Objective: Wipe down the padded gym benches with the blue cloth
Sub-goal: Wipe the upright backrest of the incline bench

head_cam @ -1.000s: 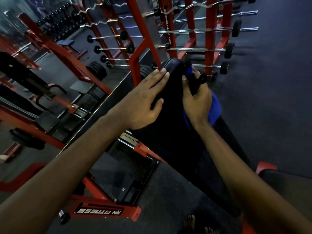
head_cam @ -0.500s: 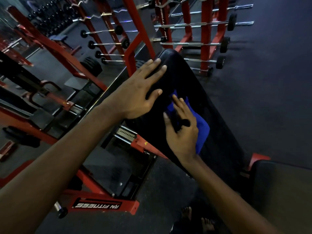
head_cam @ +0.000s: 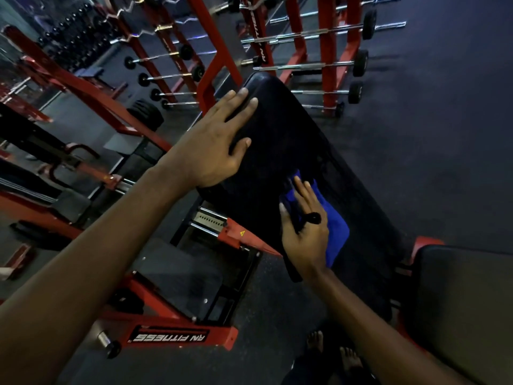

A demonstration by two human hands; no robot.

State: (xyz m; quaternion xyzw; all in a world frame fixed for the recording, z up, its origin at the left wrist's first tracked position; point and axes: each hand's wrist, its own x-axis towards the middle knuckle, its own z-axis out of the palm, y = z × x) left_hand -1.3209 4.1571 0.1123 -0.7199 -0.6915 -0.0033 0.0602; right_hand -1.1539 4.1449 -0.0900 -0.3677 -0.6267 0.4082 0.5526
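Bench pad (head_cam: 291, 129) black, smooth, faintly glossy; cloth (head_cam: 337, 229) blue soft fabric; frame (head_cam: 219, 65) red painted metal.

Two bare hands: left hand (head_cam: 213, 145), right hand (head_cam: 305, 234). One folded blue cloth (head_cam: 337, 232). Two black padded bench cushions: long backrest (head_cam: 291, 129), seat pad (head_cam: 466, 301). Two bare feet (head_cam: 316, 340). Racked steel barbells (head_cam: 305, 66), too blurred to count.

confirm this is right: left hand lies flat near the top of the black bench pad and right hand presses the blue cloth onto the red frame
Not quite. The head view shows the right hand pressing the blue cloth onto the black bench pad, not the red frame. The left hand does lie flat near the pad's top.
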